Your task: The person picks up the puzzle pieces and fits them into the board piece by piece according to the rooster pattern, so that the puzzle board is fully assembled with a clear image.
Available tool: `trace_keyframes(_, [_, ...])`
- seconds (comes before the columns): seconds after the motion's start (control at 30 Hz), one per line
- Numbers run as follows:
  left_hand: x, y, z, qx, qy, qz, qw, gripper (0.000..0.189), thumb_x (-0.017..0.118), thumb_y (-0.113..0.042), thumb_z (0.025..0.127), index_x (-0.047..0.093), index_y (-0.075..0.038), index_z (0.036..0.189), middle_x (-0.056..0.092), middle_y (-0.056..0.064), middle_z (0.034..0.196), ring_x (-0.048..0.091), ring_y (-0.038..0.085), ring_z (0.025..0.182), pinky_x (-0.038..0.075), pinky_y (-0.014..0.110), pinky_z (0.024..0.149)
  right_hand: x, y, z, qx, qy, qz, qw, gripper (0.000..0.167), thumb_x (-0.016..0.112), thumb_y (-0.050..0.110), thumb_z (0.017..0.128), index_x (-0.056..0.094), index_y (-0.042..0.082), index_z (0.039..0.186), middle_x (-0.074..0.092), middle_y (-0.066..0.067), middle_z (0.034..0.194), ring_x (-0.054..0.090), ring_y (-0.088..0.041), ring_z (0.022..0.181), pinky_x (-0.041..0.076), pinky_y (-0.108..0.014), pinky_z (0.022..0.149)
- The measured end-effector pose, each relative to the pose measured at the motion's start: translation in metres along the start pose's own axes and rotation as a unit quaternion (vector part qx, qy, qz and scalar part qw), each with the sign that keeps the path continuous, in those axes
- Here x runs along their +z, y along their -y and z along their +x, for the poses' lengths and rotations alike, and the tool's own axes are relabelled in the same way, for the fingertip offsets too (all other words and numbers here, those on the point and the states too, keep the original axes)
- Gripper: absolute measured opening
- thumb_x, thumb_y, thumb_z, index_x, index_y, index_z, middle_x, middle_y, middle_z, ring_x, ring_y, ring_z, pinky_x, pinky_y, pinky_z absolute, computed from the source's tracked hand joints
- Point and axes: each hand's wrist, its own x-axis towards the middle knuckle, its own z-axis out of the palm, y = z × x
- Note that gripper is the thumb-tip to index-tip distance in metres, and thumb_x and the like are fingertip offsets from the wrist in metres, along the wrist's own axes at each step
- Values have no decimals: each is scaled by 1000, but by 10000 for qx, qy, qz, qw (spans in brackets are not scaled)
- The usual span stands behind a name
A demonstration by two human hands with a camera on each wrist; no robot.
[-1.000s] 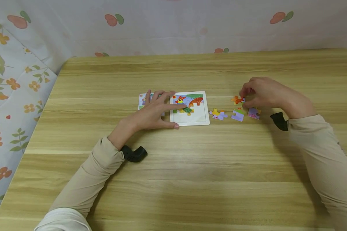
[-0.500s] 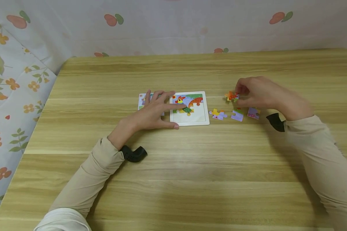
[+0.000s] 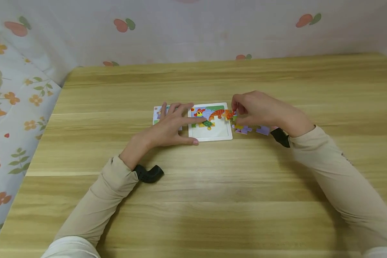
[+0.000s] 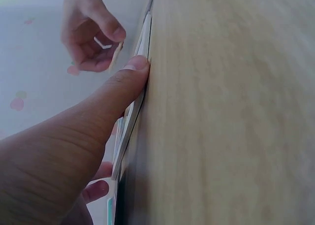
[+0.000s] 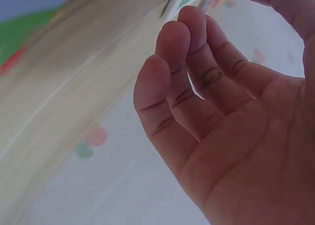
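A white puzzle tray (image 3: 213,139) lies on the table, partly filled with pieces that form a rooster picture. My left hand (image 3: 169,129) rests on it with fingers spread. Its index finger touches a green piece (image 3: 208,123), while the thumb lies on the tray's near edge. Over the tray's right rim, my right hand (image 3: 258,110) pinches an orange puzzle piece (image 3: 229,114) between thumb and fingers. The left wrist view shows this puzzle piece (image 4: 116,56) edge-on, held above the tray. In the right wrist view, the other fingers curve loosely.
Right of the tray lie loose pieces: a yellow and purple one (image 3: 243,129) and a purple one (image 3: 262,130); others are partly hidden by my right hand. A picture card (image 3: 156,115) sits under my left fingers. A patterned cloth (image 3: 180,39) hangs behind the wooden table (image 3: 193,200).
My right hand has picked up the orange puzzle piece from the loose pieces and carried it left to the tray's right edge. My left hand has stayed in place.
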Motion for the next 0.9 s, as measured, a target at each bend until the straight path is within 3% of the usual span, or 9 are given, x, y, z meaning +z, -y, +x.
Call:
trace_keyframes(0.37, [1, 1, 2, 7, 12, 72, 10000, 66, 66, -58, 77, 47, -37, 137, 19, 8, 150, 14, 29, 133, -8, 60, 102, 9, 13, 19, -198, 260, -86, 9994, 20, 63, 5, 75, 59, 3, 94, 53, -5, 76, 48, -19, 70, 40, -33, 66])
trace_keyframes(0.9, [2, 2, 1, 124, -27, 151, 9998, 65, 65, -57, 79, 47, -35, 137, 19, 10, 150, 14, 29, 133, -6, 61, 102, 12, 14, 20, -203, 365, -61, 9991, 17, 68, 9, 79, 60, 4, 93, 53, -5, 78, 48, -19, 71, 40, -33, 67])
